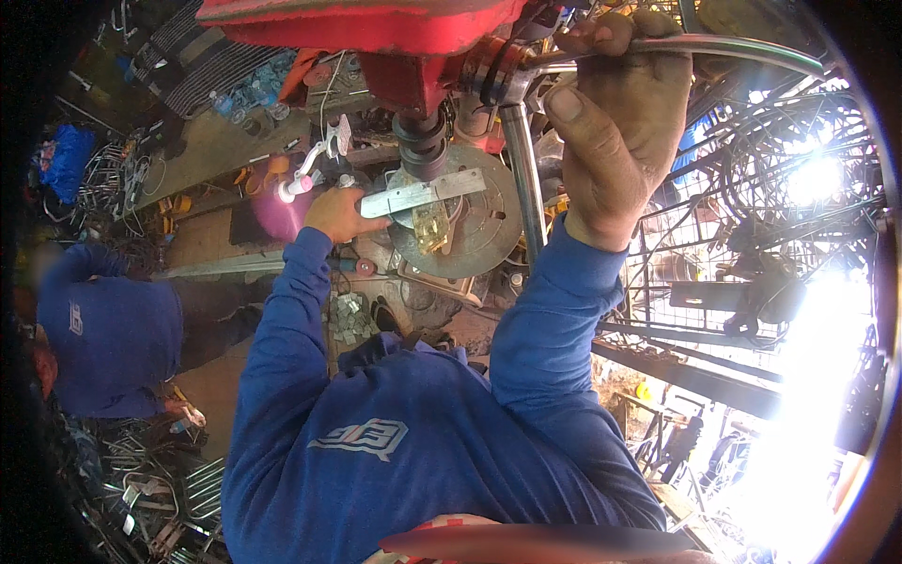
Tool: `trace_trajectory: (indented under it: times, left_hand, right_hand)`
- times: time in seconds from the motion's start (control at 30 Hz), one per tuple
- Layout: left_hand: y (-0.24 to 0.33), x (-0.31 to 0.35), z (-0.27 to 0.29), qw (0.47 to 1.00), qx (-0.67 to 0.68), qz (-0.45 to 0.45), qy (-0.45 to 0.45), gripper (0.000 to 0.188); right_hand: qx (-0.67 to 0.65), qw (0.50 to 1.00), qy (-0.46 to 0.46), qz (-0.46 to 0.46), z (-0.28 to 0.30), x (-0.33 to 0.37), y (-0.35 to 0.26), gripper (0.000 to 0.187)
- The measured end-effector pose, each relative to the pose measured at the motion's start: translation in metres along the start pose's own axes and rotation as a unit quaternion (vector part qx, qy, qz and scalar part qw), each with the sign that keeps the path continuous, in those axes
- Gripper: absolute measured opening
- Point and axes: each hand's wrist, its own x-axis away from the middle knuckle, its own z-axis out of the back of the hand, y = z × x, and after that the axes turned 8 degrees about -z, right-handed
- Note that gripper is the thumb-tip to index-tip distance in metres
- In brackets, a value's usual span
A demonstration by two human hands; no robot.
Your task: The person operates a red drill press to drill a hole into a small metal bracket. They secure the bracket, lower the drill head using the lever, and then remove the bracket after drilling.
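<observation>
A drill press with a red head (pixel 376 28) stands in front of me. Its dark chuck (pixel 421 146) points down over a round metal table (pixel 498 221). My left hand (pixel 336 216) grips the left end of a flat metal bar (pixel 423 193), which lies slantwise under the chuck. Beneath the bar a yellowish metal block (pixel 431 228) rests on the table. Raised at the upper right, my right hand (pixel 620 113) has its fingers curled over the curved feed lever (pixel 742 47). The drill tip cannot be made out.
A steel column (pixel 523 179) rises right of the table. A small white lamp (pixel 324 155) stands by my left hand. Small metal pieces (pixel 350 318) lie in a pile below. At left a co-worker in blue (pixel 113 329) bends over. Wire racks (pixel 714 254) line the right.
</observation>
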Motion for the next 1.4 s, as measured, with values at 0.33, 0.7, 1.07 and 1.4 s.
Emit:
trace_trajectory:
  times: [0.33, 0.7, 1.07, 1.4]
  left_hand:
    - [0.0, 0.002, -0.003, 1.0, 0.002, 0.004, 0.017, 0.066]
    - [0.0, 0.002, -0.001, 1.0, 0.02, 0.004, 0.011, 0.067]
    - [0.0, 0.001, -0.001, 1.0, 0.024, -0.001, 0.009, 0.068]
    - [0.008, 0.008, 0.005, 0.999, 0.012, 0.001, 0.044, 0.062]
  right_hand:
    - [0.031, 0.999, -0.03, 0.01, 0.004, -0.003, -0.002, 0.09]
    - [0.004, 0.998, -0.067, 0.01, 0.03, 0.0, 0.013, 0.08]
    - [0.018, 0.999, -0.045, 0.01, 0.026, 0.002, 0.011, 0.078]
    - [0.021, 0.997, -0.072, 0.012, 0.027, 0.001, 0.009, 0.076]
